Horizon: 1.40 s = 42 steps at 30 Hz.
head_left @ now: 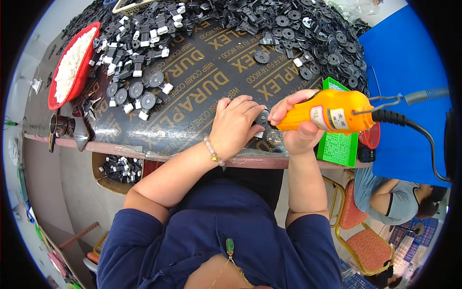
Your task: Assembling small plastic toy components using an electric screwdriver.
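Note:
My right hand [302,137] is wrapped round a yellow electric screwdriver [329,113], which lies nearly level with its nose pointing left. A coiled black cord leaves its right end. The nose meets a small black round plastic part [262,117] at the table's near edge. My left hand [236,123] pins this part against the table with its fingertips and thumb. A bit of white [259,135] shows below the part, by the left thumb. Fingers cover much of the part, and the screwdriver's tip is hidden.
Black parts with white ends [136,89] lie at left; a heap of black discs [332,45] fills the far right. A red basin [94,62] holds white pieces. A green tray [337,149] sits right. Below stands a carton [108,180]. Another person [394,197] sits at right.

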### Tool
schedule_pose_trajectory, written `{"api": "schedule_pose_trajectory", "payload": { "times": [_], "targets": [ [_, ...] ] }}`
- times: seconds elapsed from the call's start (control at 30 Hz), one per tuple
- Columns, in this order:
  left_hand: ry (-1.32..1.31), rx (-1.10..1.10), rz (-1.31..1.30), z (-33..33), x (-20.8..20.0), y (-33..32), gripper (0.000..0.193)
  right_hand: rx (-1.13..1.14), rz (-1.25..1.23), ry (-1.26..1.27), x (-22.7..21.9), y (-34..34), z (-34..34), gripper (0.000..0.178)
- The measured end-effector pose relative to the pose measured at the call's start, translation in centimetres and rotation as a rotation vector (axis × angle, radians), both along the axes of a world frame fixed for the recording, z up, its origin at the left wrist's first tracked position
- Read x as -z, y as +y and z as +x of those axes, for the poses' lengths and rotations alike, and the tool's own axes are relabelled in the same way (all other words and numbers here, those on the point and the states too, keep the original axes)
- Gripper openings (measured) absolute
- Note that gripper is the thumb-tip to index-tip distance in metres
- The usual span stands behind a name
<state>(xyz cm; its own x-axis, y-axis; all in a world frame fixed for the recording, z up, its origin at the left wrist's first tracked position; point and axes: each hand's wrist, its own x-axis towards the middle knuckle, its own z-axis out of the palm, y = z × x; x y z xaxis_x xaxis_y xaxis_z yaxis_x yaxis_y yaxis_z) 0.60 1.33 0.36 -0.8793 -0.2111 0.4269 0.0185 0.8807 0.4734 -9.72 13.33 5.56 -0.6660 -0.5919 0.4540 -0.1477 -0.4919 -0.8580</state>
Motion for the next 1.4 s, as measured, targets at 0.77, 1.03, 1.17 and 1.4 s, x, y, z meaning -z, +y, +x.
{"api": "schedule_pose_trajectory", "payload": {
  "times": [0.77, 1.03, 1.17, 1.4],
  "targets": [
    [-0.106, -0.685, -0.351, 9.5, -5.9, -18.0, 0.060, 0.237, -0.164, 0.134, -2.0, 12.6, -3.7, 0.081],
    [-0.040, 0.078, -0.206, -8.3, -4.4, -4.7, 0.044, 0.318, -0.135, 0.186, -2.6, 12.5, -3.1, 0.080],
    [-0.054, 0.220, -0.023, -14.2, -3.0, 1.4, 0.050, 0.340, -0.152, 0.161, -2.3, 13.2, -3.4, 0.080],
    [-0.174, 0.263, -0.046, -17.2, -1.0, 4.1, 0.041, 0.365, -0.207, 0.189, -2.4, 16.7, -5.5, 0.077]
  ]
}}
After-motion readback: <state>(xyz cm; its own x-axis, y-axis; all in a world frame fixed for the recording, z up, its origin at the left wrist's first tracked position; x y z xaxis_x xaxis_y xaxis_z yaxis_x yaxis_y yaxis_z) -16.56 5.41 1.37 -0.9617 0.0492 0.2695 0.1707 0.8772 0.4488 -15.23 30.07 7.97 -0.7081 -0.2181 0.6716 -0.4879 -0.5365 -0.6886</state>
